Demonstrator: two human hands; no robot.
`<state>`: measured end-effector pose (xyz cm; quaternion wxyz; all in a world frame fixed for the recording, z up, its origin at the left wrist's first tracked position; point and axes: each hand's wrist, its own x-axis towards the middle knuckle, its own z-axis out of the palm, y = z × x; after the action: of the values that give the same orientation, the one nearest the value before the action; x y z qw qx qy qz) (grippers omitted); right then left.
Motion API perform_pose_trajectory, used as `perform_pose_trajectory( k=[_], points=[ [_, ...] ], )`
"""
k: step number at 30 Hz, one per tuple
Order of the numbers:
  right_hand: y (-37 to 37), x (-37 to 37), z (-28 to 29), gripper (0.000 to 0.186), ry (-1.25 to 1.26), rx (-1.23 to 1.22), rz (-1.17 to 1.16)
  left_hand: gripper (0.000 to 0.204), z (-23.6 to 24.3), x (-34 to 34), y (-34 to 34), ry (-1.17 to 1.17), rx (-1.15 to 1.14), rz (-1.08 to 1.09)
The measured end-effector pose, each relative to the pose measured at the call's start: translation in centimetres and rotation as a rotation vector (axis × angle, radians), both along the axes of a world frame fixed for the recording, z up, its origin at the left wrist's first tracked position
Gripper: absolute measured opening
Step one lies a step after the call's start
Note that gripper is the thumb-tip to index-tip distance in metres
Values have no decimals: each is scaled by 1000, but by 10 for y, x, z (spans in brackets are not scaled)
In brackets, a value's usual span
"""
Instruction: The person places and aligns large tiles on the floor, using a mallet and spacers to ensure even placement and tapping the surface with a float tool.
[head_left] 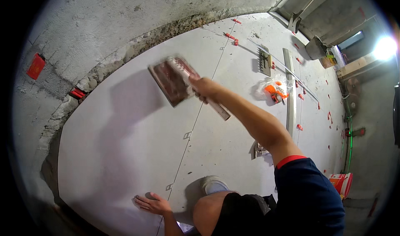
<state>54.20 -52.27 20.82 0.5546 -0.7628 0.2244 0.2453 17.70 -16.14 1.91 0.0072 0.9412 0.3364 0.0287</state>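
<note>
My right hand (201,87) is closed round the long pale handle of a paddle-like tile beater (168,84). Its broad rectangular brown head hangs above a large white floor tile (137,157), smeared by motion and casting a shadow there. Lower down, my left hand (154,203) lies flat on the same tile with its fingers spread, close to the seam. Small leveling clips (187,134) stick up along that seam, which runs between my hands.
A notched trowel (264,61), an orange tape measure (276,96) on a plastic bag and a long metal straightedge (290,90) lie on the right-hand tiles. Red wedges (300,127) are scattered about. A grey bucket (315,48) and a red-and-white bucket (341,184) stand right. A rough wall curves along the left.
</note>
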Motion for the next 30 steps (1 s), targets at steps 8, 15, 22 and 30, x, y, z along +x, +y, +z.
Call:
perform_pose_trajectory(
  k=[8, 15, 22, 30],
  points=[
    [-74, 45, 3, 62, -583, -164, -242, 74, -13, -1, 3, 11, 110, -29],
    [-96, 122, -152, 71, -135, -465, -267, 75, -10, 1, 1, -43, 90, -26],
    [-95, 152, -117, 70, -203, -549, -34, 75, -6, -3, -2, -13, 87, -84],
    [-87, 29, 35, 58, -244, -91, 42, 79, -1, -16, -15, 37, -31, -153]
  ],
)
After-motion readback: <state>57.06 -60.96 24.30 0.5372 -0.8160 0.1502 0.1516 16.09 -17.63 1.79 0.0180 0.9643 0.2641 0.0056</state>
